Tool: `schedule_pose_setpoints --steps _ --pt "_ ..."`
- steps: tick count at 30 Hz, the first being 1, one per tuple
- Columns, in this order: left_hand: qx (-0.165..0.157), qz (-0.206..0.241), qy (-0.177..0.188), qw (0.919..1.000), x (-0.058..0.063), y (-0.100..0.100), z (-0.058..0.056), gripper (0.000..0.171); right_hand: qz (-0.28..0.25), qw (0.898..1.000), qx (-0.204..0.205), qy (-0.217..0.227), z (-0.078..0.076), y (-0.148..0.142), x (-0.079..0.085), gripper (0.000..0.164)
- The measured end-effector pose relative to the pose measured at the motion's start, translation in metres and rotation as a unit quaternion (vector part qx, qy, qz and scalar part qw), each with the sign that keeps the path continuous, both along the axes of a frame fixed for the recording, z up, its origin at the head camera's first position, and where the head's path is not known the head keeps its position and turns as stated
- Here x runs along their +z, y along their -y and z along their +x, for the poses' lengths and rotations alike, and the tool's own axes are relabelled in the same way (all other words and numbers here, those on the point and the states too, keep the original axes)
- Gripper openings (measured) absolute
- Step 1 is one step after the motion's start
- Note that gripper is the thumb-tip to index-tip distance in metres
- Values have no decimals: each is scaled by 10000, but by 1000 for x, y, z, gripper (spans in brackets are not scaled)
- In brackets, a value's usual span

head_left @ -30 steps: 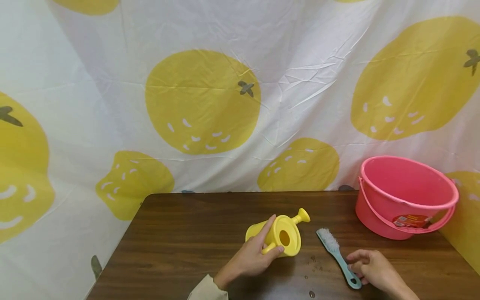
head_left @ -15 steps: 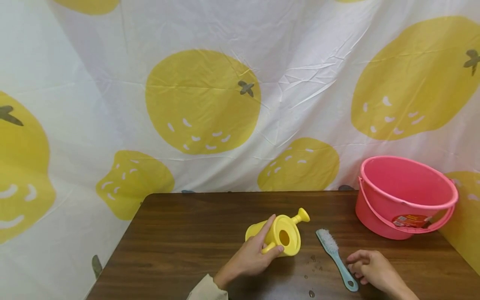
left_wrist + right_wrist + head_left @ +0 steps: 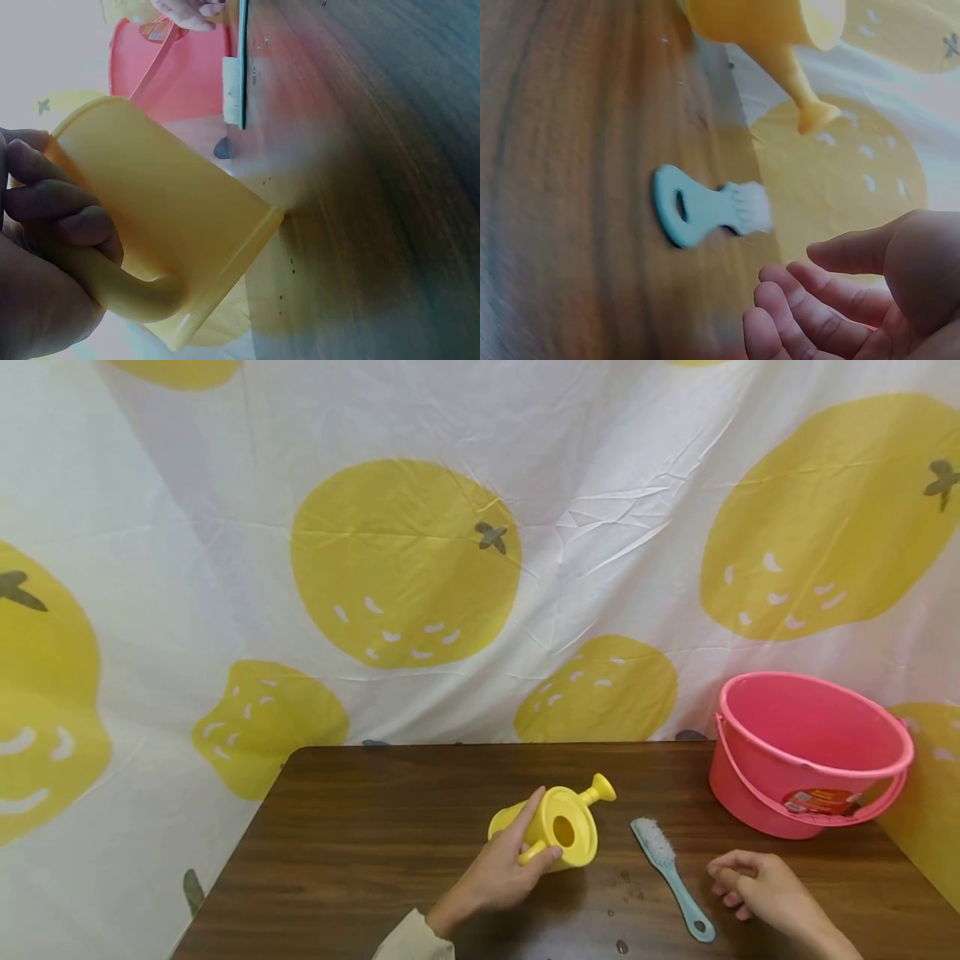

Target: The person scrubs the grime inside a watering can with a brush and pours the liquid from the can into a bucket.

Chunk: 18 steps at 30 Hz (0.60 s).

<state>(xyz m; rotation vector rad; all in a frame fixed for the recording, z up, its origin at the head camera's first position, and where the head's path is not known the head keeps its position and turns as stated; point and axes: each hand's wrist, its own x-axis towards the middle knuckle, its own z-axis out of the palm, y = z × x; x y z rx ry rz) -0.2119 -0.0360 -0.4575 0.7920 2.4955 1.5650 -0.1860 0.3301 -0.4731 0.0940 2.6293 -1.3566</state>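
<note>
My left hand (image 3: pixel 504 868) grips the handle of a yellow watering can (image 3: pixel 573 810). In the left wrist view the fingers curl round the handle of the tilted can (image 3: pixel 165 202), whose lower edge is close over the table. A light blue brush (image 3: pixel 681 893) with white bristles facing up lies on the wood to the right of the can. Just right of its handle is my right hand (image 3: pixel 772 889), fingers loosely bent and holding nothing. The right wrist view shows a gap between those fingertips (image 3: pixel 769 281) and the brush (image 3: pixel 697 210).
A pink bucket (image 3: pixel 765 793) with its handle hanging down in front stands at the back right of the brown table (image 3: pixel 360 827). Water drops (image 3: pixel 622 946) dot the wood between can and brush. Behind the table hangs a white cloth (image 3: pixel 600 568) printed with lemons.
My right hand has come away from the brush handle and moved right. The brush's handle end has shifted slightly toward me and left. The watering can has moved a touch left.
</note>
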Motion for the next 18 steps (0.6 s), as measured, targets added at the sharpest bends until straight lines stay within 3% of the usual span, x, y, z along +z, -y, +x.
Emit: schedule_pose_setpoints --steps 10,18 --pt "255 -12 -284 9993 0 -1 -2 74 249 9986 -196 -427 3 -32 26 31" --pt "408 105 -301 9987 -1 -3 -4 74 593 9888 -664 -1201 12 -66 50 35"
